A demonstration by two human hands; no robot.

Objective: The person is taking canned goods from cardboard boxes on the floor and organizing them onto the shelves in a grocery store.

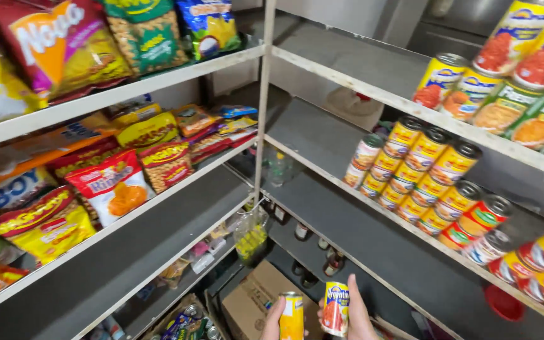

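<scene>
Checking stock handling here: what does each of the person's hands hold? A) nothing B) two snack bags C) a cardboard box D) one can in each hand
D: the left hand grips a yellow can and the right hand a red-and-yellow can.

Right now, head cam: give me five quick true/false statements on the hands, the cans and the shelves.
1. Each hand holds one can. True: the left hand grips a yellow can and the right hand a red and yellow can.
2. Both cans are lying on the cardboard box. False: they are held upright in the air, above the cardboard box.
3. The stacked cans sit on the right-hand shelves. True.
4. The snack bags fill the right-hand shelves. False: they are on the left-hand shelves.
5. The shelf below the snack bags is packed with cans. False: its grey board shows bare.
</scene>
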